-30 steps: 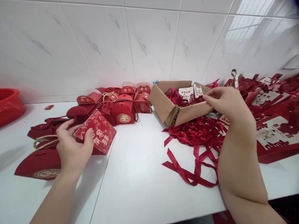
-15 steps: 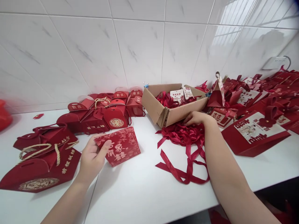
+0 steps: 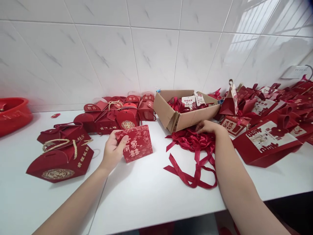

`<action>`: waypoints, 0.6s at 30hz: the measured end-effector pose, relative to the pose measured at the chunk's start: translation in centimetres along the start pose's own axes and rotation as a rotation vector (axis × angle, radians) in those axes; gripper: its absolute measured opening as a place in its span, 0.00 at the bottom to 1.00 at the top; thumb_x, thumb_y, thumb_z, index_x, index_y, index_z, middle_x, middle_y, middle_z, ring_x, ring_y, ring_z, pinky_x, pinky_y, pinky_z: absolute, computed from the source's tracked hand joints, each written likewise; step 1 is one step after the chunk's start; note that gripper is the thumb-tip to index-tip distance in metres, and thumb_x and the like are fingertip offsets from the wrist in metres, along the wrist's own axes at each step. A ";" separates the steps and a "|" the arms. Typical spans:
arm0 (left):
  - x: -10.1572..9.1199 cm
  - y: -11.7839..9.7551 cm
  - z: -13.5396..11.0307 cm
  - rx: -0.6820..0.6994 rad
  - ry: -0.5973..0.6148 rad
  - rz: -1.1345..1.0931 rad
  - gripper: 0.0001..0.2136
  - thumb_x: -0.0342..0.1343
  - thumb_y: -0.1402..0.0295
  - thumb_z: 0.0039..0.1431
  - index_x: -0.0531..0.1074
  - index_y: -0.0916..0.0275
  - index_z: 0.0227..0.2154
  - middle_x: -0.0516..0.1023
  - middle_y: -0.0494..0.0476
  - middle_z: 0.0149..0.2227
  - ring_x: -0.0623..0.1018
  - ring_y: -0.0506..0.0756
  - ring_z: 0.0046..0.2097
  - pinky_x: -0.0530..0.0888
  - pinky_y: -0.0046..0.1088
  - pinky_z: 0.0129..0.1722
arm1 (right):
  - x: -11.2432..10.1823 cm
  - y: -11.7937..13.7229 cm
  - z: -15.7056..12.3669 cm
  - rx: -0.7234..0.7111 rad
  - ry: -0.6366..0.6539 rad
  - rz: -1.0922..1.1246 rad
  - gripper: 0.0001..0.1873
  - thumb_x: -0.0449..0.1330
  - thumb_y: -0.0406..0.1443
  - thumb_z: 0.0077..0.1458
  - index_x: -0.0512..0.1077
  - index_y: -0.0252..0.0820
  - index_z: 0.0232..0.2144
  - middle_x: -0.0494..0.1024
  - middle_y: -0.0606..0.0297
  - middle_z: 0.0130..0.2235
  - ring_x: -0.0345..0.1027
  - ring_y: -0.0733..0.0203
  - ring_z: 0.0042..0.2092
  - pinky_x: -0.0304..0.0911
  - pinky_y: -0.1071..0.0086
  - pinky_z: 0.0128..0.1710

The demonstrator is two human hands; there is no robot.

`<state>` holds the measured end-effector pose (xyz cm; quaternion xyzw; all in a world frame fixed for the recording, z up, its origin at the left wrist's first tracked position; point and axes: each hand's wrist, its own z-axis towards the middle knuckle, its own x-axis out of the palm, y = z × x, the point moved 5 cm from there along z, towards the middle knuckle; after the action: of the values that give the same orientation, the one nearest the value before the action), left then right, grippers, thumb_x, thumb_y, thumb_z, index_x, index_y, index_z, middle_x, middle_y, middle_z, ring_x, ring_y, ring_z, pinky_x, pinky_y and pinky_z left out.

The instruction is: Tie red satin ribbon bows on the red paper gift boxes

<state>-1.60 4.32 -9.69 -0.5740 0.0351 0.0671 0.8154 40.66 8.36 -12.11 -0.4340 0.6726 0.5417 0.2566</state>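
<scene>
My left hand [image 3: 112, 150] grips the left edge of a flat red packet with gold characters [image 3: 137, 147], thumb on top, just above the white counter. My right hand [image 3: 207, 126] reaches down onto a heap of red ribbons [image 3: 193, 143] in front of an open cardboard box [image 3: 178, 118]; its fingers curl into the ribbons at the box's front wall. Whether they pinch a ribbon is hidden.
Red gift bags and boxes [image 3: 117, 112] stand along the tiled wall; more lie at the left [image 3: 61, 156]. A red basin [image 3: 13, 112] sits far left. Red bags with printed cards [image 3: 269, 140] crowd the right. The counter edge [image 3: 171, 213] runs near me.
My right hand dropped from the box's rim onto the ribbon heap. My left hand carried the red packet rightward, toward the middle of the counter.
</scene>
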 end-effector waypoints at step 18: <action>5.1 -0.7 4.0 -0.025 0.264 0.003 0.15 0.59 0.58 0.51 0.65 0.62 0.35 0.75 0.53 0.35 0.75 0.53 0.38 0.73 0.31 0.40 | -7.4 11.3 -13.6 -0.603 -0.789 0.459 0.03 0.66 0.33 0.45 0.77 0.46 0.28 0.75 0.66 0.30 0.68 0.61 0.34 0.66 0.65 0.34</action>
<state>3.47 8.18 -8.36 -0.5881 0.1419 -0.0073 0.7962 36.25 -1.87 3.51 -0.0946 0.4175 0.8743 0.2288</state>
